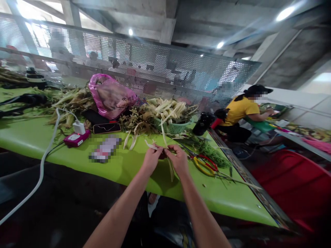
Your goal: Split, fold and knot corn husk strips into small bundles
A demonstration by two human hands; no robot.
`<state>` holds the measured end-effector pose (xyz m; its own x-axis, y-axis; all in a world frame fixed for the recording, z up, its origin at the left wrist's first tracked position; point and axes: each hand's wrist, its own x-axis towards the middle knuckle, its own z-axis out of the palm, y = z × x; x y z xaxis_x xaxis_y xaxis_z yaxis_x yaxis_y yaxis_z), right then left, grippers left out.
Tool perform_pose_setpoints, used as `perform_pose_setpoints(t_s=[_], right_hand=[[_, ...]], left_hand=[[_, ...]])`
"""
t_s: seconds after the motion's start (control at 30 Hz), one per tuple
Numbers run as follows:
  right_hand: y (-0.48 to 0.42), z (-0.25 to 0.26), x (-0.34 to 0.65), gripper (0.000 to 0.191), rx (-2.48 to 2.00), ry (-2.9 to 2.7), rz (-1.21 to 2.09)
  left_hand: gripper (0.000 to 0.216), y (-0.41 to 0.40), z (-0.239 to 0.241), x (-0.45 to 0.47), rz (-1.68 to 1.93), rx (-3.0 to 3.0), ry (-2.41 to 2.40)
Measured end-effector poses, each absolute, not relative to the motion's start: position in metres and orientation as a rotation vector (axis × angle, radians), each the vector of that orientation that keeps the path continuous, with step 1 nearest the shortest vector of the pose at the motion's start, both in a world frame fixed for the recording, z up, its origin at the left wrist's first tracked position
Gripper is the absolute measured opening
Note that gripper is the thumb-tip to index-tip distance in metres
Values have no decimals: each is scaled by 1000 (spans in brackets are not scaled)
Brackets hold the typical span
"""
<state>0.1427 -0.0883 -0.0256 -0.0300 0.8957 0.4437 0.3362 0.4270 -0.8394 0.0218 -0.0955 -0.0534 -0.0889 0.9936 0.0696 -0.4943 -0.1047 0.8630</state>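
Note:
Close together over the green tabletop, my left hand [153,157] and my right hand [178,157] pinch a pale, flat dried-leaf strip [163,132], possibly corn husk. One end rises above my fingers and another length [170,169] hangs below my right hand. A short pale end sticks out past my left fingers. Just beyond lies a green basket [176,128] heaped with similar pale strips [168,109]. To the right of my right hand are scissors [205,166] with red and yellow handles, beside a tangle of thin green strands [213,154].
A pink plastic bag [111,98], a phone [107,128], a purple power socket [77,138] with a white charger, and dried husks [68,103] lie left. A black bottle [203,123] stands near the table's right edge. Right of it sits a person in yellow [239,112]; a red tub [294,186] is nearer.

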Motion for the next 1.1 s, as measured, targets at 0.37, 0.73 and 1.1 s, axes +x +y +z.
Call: perform_pose_setpoints(t_s=[0.37,0.73,1.1], right_hand=[[-86,-33,144,25,-1069,-1422,915],[-82,-28,154,19,-1008,-1627,802],[-84,-25,159,23,-1040,-1616,873]], left_hand=[[33,-102,-44,21,1473,796,784],[37,-102,-43,14,1392,698,776],[30,-101,-43,15,1497,878,869]])
